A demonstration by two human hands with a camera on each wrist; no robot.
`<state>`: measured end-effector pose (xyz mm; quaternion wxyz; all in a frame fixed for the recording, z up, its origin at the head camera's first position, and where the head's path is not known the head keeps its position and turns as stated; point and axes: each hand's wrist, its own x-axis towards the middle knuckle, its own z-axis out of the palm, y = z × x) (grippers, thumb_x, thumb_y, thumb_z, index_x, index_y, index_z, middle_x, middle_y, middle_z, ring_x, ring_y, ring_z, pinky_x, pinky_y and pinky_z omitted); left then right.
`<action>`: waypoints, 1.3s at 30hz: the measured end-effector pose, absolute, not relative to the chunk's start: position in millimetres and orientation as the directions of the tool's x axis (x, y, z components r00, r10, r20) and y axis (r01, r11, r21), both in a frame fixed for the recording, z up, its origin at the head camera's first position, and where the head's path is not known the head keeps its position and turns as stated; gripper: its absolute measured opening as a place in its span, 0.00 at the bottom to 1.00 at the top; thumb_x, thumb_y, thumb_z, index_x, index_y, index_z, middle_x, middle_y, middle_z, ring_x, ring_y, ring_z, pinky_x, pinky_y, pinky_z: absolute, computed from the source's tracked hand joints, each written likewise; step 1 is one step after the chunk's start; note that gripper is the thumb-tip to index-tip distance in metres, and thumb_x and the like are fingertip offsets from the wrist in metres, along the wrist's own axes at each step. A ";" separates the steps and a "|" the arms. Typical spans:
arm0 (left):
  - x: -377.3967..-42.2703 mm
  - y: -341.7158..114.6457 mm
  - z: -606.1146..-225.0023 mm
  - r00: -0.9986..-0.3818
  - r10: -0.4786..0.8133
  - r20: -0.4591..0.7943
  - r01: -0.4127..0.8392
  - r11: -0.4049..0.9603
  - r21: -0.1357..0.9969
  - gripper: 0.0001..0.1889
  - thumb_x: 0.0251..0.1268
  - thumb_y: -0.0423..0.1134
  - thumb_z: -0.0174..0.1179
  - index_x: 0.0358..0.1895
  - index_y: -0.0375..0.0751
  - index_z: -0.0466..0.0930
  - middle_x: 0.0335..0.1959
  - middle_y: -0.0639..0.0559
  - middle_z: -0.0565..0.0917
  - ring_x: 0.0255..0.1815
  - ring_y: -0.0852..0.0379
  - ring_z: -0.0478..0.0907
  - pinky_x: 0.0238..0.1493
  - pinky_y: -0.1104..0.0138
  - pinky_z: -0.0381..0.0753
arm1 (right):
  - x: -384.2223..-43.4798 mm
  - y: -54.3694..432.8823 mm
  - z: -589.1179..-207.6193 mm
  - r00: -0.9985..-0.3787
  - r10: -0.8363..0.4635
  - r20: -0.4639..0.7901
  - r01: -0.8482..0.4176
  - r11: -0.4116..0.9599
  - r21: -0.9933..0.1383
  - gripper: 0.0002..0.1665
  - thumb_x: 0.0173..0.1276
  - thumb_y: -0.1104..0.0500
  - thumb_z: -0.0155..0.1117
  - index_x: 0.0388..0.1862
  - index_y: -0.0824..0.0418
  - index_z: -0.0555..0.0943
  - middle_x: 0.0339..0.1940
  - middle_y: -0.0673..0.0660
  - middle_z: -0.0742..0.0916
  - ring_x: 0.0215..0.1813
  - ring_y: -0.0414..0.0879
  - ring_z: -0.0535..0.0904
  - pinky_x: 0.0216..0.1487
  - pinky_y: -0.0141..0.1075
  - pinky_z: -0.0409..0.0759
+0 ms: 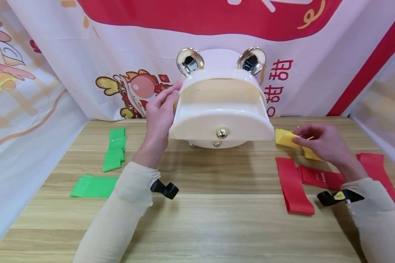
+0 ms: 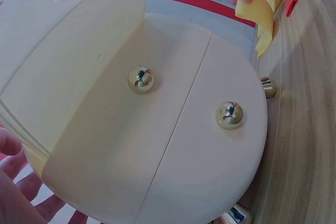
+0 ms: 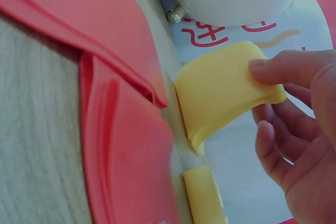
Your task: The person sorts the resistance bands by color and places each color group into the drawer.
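The R hand [image 1: 324,140] is pinching a folded yellow band of thin, rubber-like sheet [image 1: 284,138] just R of a glossy white rounded cabinet [image 1: 217,60], which is standing nr the middle of the far edge of the wood-grain surface [image 1: 197,226]. Slipping is prob. the main risk: thumb and fingers are gripping one end only, leaving the other drooping, so the folds could be sliding apart. Snagging is poss. too, b/c a second crumpled yellow band [image 1: 311,154] is lying close by, twd the far R corner. The cabinet could be shifting or tipping if knocked, since its half-round white drawer [image 1: 197,126], w/ round gold knob [image 1: 222,132], is jutting out twd the near edge; the L hand [image 1: 161,113] is resting against the L side, fingers loosely extended rather than clamping, so its steadying effect is uncertain. Flat red rubber-like bands [image 1: 293,190] are lying nearer the R edge, where a low sleeve could be catching them.

Appearance: the held band is looking matte, broad and plain, curving softly, its layers showing along one long edge; whether its low end is touching the surface, can't tell. Hands are working well apart, w/ the cabinet betw. them.
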<state>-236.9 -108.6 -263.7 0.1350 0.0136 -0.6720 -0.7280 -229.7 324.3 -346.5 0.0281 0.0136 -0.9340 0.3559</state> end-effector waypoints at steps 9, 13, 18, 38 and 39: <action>-235.8 -109.6 -263.1 -0.963 -0.216 0.161 0.177 -0.053 0.983 0.15 0.81 0.47 0.60 0.62 0.59 0.88 0.66 0.64 0.86 0.66 0.63 0.80 0.68 0.62 0.83 | -225.8 321.3 -337.2 -0.983 0.076 0.166 -0.059 0.725 -0.686 0.30 0.73 0.38 0.70 0.64 0.56 0.83 0.50 0.42 0.84 0.48 0.46 0.78 0.39 0.22 0.82; -234.9 -109.7 -263.2 -0.962 -0.223 0.157 0.173 -0.052 0.984 0.14 0.81 0.47 0.60 0.62 0.59 0.88 0.66 0.64 0.86 0.66 0.63 0.80 0.68 0.62 0.83 | -222.8 320.6 -333.3 -0.967 0.108 0.230 -0.100 0.672 -0.734 0.28 0.73 0.41 0.71 0.62 0.58 0.84 0.41 0.27 0.84 0.44 0.37 0.81 0.39 0.20 0.82; -234.1 -109.7 -263.5 -0.963 -0.221 0.153 0.167 -0.045 0.985 0.14 0.81 0.47 0.60 0.62 0.60 0.88 0.66 0.65 0.86 0.66 0.63 0.81 0.67 0.62 0.83 | -220.1 317.9 -325.7 -0.950 0.159 0.270 -0.128 0.591 -0.796 0.27 0.74 0.46 0.72 0.63 0.60 0.85 0.40 0.26 0.85 0.44 0.33 0.81 0.40 0.18 0.82; -235.2 -108.5 -263.5 -0.961 -0.228 0.155 0.166 -0.030 0.986 0.14 0.81 0.47 0.59 0.62 0.60 0.88 0.66 0.64 0.86 0.64 0.61 0.82 0.65 0.63 0.84 | -205.1 292.6 -301.6 -0.875 0.183 0.447 -0.279 0.564 -0.777 0.24 0.70 0.49 0.75 0.62 0.56 0.88 0.46 0.31 0.89 0.44 0.33 0.85 0.45 0.16 0.82; -235.2 -108.4 -263.2 -0.961 -0.228 0.154 0.165 -0.029 0.986 0.14 0.81 0.47 0.59 0.62 0.60 0.88 0.66 0.65 0.86 0.64 0.61 0.82 0.65 0.63 0.84 | -204.0 291.0 -299.7 -0.871 0.182 0.456 -0.288 0.561 -0.776 0.24 0.70 0.50 0.75 0.62 0.57 0.88 0.46 0.31 0.89 0.44 0.33 0.85 0.45 0.16 0.82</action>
